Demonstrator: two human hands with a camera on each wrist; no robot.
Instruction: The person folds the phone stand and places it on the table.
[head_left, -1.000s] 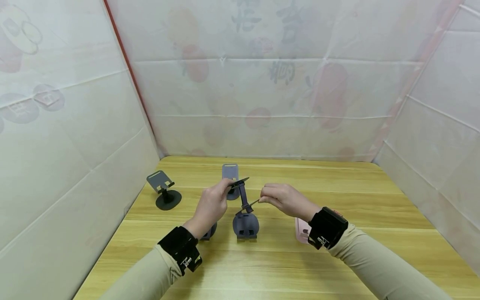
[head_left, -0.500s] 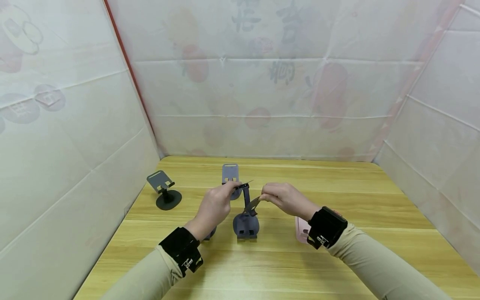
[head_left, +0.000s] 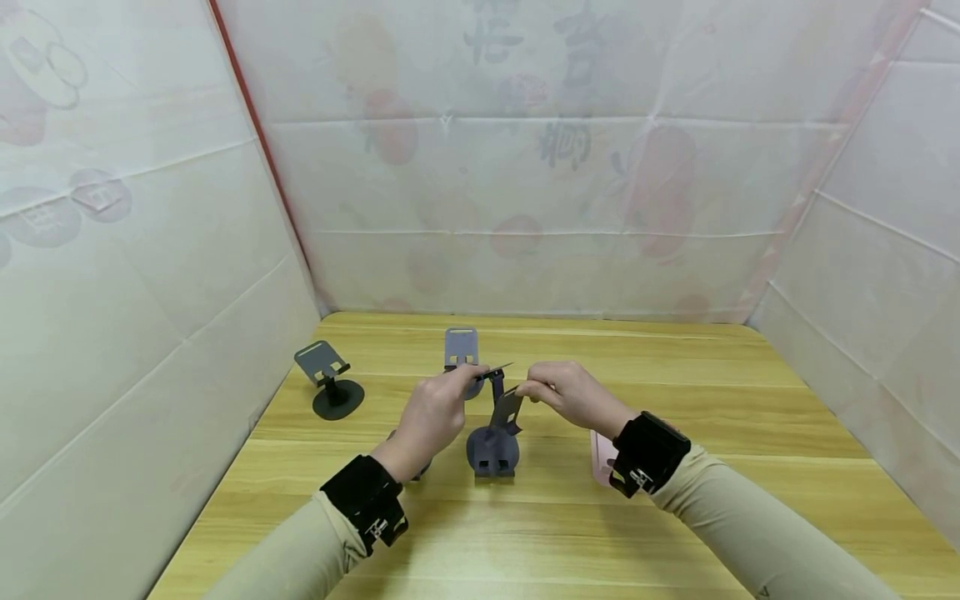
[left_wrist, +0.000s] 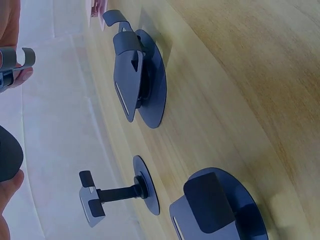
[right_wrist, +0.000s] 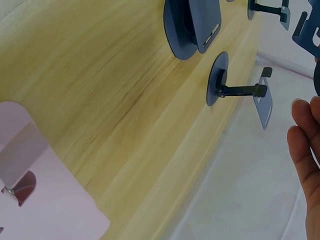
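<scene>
One wooden table [head_left: 675, 417], walled on three sides by pale printed sheeting.

Two beige sleeves, two black wrist straps, two bare hands: left hand [head_left: 431, 412] and right hand [head_left: 570, 392], both raised above the middle of the table, close together but not touching.

Five phone stands in all, counted across the head and right wrist views:
- one dark blue stand [head_left: 491, 450] between the hands, round base flat on the table, stem upright;
- one dark grey stand [head_left: 330, 387] far left, near the side wall, plate tilted back;
- one blue-grey stand [head_left: 460, 348] at the back, just behind the hands;
- one folded stand [right_wrist: 192, 25], mostly hidden under the left wrist in the head view;
- one pink stand [head_left: 600, 458] lying flat under the right wrist.

On the dark blue stand, two hinged plates:
- upper plate seen edge-on, pinched at its left end between the left thumb and fingertips [head_left: 467, 377], remaining fingers curled in;
- lower plate [head_left: 508, 408] tilted, hanging off the stem, pinched at its upper right corner by the right fingertips [head_left: 528, 390], remaining fingers bent behind.

Stem and base below and between both sets of fingertips, untouched by either.
</scene>
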